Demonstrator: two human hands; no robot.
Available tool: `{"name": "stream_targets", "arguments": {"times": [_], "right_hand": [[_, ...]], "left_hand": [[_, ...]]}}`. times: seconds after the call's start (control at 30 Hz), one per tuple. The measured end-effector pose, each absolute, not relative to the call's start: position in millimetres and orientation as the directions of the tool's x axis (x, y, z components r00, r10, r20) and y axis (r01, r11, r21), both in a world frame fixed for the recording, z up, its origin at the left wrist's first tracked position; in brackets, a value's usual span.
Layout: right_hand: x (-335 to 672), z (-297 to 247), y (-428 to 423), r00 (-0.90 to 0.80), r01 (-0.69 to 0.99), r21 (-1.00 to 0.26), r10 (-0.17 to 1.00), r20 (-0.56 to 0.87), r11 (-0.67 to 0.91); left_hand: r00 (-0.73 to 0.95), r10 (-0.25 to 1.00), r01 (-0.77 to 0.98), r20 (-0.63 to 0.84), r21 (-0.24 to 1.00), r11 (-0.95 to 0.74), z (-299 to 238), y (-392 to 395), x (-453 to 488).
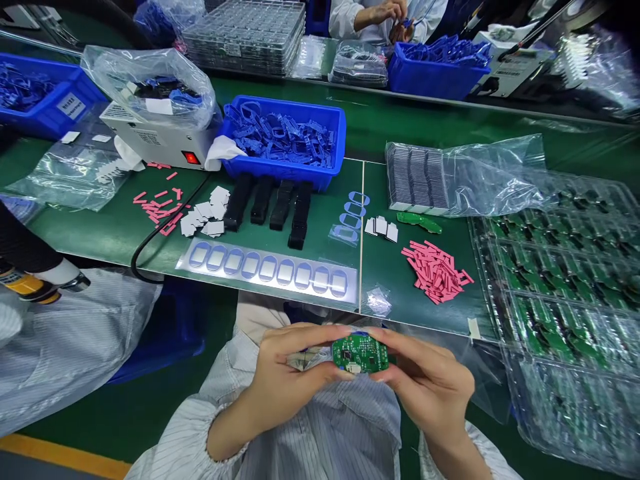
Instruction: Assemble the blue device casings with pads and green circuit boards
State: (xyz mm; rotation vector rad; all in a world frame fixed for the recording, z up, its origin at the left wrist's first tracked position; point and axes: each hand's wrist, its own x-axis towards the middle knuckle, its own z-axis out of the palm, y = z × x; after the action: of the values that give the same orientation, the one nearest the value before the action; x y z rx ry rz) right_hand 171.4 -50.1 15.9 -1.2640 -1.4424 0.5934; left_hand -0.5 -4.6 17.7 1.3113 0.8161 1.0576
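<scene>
1. Circuit board (367, 353) is held level with the lap, just off the near edge of the green bench (367, 133); a slip could drop it past the bench, since only fingertips support its ends.
2. Uneven squeezing could flex it or strain the white connector (353, 368) on its lower edge, near the left thumb.
3. A blue part (360, 333) shows behind the top edge; its seating is hard to make out, so misalignment could go unnoticed.
4. Left hand (290, 367) clamps the board's left end, index finger above, thumb below.
5. Right hand (427, 377) mirrors it, pinching the right end; both forearms angle inward.
</scene>
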Motion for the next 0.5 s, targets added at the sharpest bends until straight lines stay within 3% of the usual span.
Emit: {"name": "stream_targets", "arguments": {"times": [0.13,0.23,0.37,0.5], "right_hand": [[169.8,12.0,-53.7,0.186,0.308,-0.911,0.922,0.338,0.272],[168.4,12.9,-52.5,0.171,0.199,-0.954,0.95,0.26,0.226],[168.8,17.1,-47.4,0.181,0.112,-0.989,0.976,0.118,0.099],[164.7,18.2,-43.5,0.225,0.157,-0.985,0.969,0.103,0.069]], "left_hand": [[0.407,0.904,-0.233,-0.129,0.942,0.24,20.9,-5.2,-1.4],[0.363,0.906,-0.234,-0.217,0.92,0.315,21.4,-4.2,-0.6],[0.326,0.921,-0.183,-0.214,0.941,0.284,21.8,-4.4,0.5],[0.249,0.965,-0.07,-0.082,0.992,0.102,16.1,-5.4,-2.2]]}}
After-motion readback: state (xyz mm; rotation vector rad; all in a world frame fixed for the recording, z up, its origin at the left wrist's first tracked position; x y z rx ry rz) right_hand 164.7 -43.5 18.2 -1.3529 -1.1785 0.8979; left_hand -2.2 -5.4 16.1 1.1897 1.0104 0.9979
